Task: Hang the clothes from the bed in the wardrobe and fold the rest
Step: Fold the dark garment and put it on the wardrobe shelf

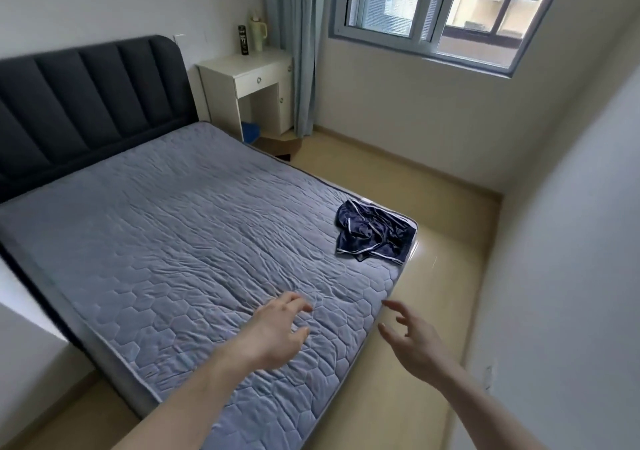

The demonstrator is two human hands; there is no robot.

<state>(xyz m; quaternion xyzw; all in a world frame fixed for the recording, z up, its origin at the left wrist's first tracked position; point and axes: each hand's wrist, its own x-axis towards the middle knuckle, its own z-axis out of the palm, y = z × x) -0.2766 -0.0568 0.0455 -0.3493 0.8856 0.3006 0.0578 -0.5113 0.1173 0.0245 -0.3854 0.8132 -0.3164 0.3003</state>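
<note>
A crumpled navy garment with white trim (375,232) lies near the right corner of the bed (180,241), which has a grey quilted cover. My left hand (277,331) hovers over the bed's near part with fingers relaxed and spread, holding nothing. Past the bed's right edge, my right hand (414,340) is stretched out above the floor, fingers spread and empty. Both hands are well short of the garment. No wardrobe is in view.
A dark padded headboard (86,96) stands at the bed's far end. A white bedside table (249,78) with a bottle and a jug stands by the curtain (294,44). Tan floor (433,276) runs between the bed and the right wall.
</note>
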